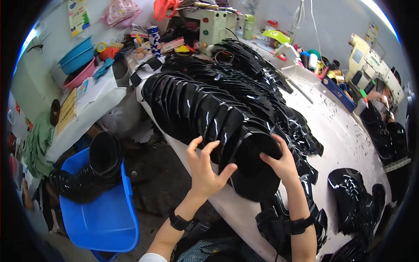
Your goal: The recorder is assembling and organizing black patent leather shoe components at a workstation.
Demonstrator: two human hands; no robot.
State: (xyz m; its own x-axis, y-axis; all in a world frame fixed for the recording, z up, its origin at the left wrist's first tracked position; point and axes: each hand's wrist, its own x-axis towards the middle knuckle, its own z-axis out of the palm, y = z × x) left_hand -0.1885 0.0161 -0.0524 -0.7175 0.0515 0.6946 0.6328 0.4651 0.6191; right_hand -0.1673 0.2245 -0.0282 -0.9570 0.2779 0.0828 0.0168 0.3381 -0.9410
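A long row of glossy black curved pieces, nested one in another, lies across the white table. Its near end is a dark, cup-like opening facing me. At the left side of this end is my left hand, open, fingers spread, with the thumb by the rim. My right hand is at the opening's right side, thumb and forefinger apart, the thumb over the dark inside; its other fingers are mostly hidden. Both wrists wear black bands.
More black nested rows lie behind and to the right. Loose black pieces rest on the table at right. A blue tub holding black pieces stands at left. Thread spools and a sewing machine are at far right.
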